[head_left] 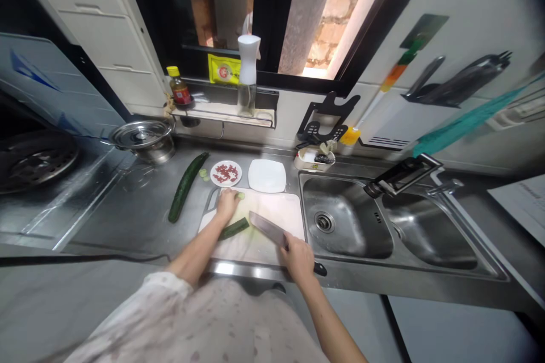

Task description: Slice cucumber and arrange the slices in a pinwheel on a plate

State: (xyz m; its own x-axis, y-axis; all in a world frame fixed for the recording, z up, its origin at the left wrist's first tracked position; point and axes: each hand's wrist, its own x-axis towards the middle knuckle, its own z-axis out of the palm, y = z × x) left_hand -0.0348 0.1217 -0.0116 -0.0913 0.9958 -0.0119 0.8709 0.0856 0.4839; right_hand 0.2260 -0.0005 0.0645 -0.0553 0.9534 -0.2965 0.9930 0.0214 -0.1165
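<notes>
My right hand (299, 261) is closed round the black handle of a broad kitchen knife (267, 228), its blade lying over the white cutting board (279, 204). Close to the blade's tip is a cut piece of cucumber (235, 228), partly covered by my left forearm. At the board's upper left, my left hand (228, 205) has its fingers drawn together on a pale cucumber slice (240, 195). A long whole cucumber (187, 187) lies on the steel counter to the left, with a few slices (204, 174) beside it.
Behind the board stand a plate of chopped red bits (226, 182) and a square white plate (267, 184). A double sink (347, 247) is at the right. A lidded steel pot (149, 150) stands at the left, under a shelf (213, 116) with bottles.
</notes>
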